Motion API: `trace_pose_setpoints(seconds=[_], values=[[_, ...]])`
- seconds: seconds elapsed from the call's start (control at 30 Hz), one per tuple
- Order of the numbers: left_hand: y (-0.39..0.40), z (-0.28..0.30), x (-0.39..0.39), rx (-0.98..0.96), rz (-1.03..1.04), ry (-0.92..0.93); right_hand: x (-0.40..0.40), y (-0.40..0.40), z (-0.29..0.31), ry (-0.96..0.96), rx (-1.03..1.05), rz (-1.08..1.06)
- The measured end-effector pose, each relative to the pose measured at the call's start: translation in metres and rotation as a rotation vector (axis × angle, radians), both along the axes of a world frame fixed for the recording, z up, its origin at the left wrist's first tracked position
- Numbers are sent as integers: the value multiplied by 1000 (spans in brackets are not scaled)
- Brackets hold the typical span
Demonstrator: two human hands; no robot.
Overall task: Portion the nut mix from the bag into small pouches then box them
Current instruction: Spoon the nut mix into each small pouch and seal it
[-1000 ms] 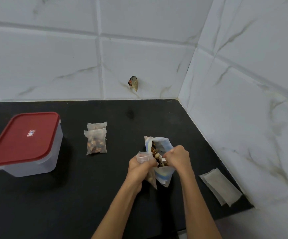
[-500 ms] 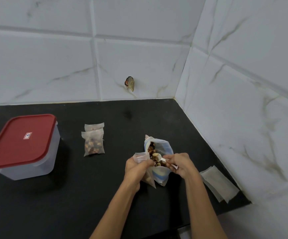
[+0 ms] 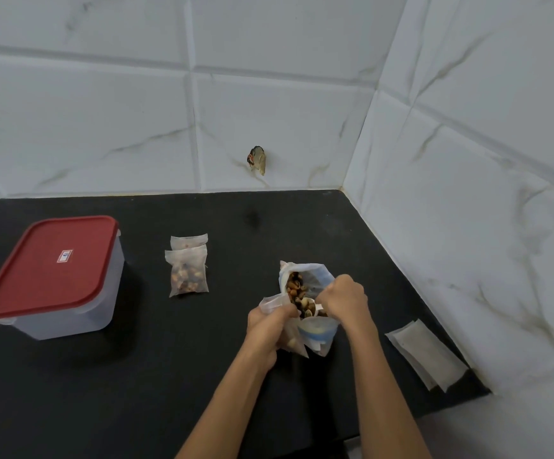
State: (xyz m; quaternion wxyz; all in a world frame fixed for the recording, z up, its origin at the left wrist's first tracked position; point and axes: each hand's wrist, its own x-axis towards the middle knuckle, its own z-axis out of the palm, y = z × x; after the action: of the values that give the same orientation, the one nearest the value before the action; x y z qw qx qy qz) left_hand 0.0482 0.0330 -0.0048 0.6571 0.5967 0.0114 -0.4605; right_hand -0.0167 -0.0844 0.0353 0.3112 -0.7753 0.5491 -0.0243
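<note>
Scooping nut mix at the black bench

At frame centre, our left hand grips a small clear pouch; our right hand holds a white spoon inside the open blue-and-clear nut bag.

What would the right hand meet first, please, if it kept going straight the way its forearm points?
Likely the nut mix in the open bag, since the right hand already sits at the bag's mouth holding what looks like a spoon; depth is unclear.
</note>
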Motion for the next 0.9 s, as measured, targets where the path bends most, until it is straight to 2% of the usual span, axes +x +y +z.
trace_pose_setpoints(seconds=[0.13,0.37,0.53,0.7,0.8,0.9], values=[[3,0,0,-53,-35,-23,-5,-15,-7,-104,267,-105],[3,6,-4,-60,-77,-64,-22,-12,-3,-270,524,-247],[7,8,-4,-57,-47,-30,-27,-9,-3,-385,618,-305],[13,11,-5,-66,-61,-11,-27,-7,-1,-419,610,-309],[14,9,-3,-27,-75,-192,-31,-5,0,-477,540,-337],[15,12,-2,109,-33,-610,-34,-2,-2,-482,446,-362]])
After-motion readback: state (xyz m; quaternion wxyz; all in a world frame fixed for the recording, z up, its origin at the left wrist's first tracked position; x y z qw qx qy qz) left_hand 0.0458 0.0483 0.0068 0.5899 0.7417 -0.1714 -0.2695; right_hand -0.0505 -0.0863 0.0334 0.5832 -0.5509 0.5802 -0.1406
